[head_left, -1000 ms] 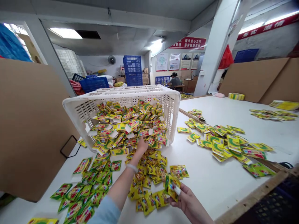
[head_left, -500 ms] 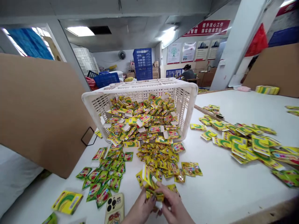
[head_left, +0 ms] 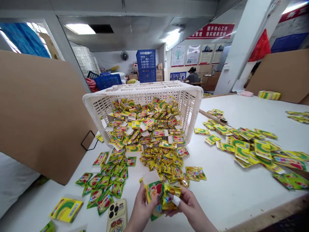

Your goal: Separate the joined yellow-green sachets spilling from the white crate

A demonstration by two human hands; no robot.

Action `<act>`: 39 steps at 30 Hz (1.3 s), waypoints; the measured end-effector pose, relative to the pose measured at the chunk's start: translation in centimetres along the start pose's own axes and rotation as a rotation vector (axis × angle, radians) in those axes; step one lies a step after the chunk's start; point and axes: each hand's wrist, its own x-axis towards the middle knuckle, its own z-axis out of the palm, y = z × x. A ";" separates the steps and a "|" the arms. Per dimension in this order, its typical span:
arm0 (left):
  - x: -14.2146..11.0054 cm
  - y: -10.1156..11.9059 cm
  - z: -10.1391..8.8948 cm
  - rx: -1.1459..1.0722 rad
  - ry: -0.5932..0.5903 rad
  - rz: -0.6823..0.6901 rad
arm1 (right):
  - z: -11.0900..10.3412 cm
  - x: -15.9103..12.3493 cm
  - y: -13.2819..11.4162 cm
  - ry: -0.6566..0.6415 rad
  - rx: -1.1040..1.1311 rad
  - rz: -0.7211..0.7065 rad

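Observation:
My left hand (head_left: 140, 209) holds a small open yellow and green carton (head_left: 152, 188) near the table's front edge. My right hand (head_left: 190, 206) grips a bunch of yellow sachets (head_left: 170, 196) right beside the carton's side, with a white wrap on one fingertip. Just beyond my hands lies a heap of loose yellow sachets (head_left: 166, 161). A white plastic crate (head_left: 193, 106) lies tipped on its side behind the heap, spilling folded cartons and sachets toward me.
Flat green cartons (head_left: 106, 180) lie to the left, a phone (head_left: 117, 216) and a yellow packet (head_left: 66, 209) nearer me. More flat cartons (head_left: 253, 145) are spread at right. A big cardboard sheet (head_left: 41, 112) stands at left. A person (head_left: 192, 76) sits far back.
My left hand came back from the crate to meet my right hand. The bunch of sachets is now beside an upright open carton held in my left hand.

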 end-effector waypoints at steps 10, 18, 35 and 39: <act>-1.2 1.4 0.2 -0.315 -0.340 -0.347 | -0.9 0.8 -5.2 0.126 -0.156 -0.205; -1.3 2.4 0.6 -0.071 -0.483 -0.301 | 0.2 0.9 -7.0 -0.093 -0.694 -0.341; -1.8 1.4 1.7 0.142 -0.621 -0.276 | 0.5 -1.5 -10.7 -0.502 -1.203 -0.283; -2.1 2.4 2.0 0.112 -0.644 -0.348 | -0.1 -1.7 -10.1 -0.417 -1.074 -0.165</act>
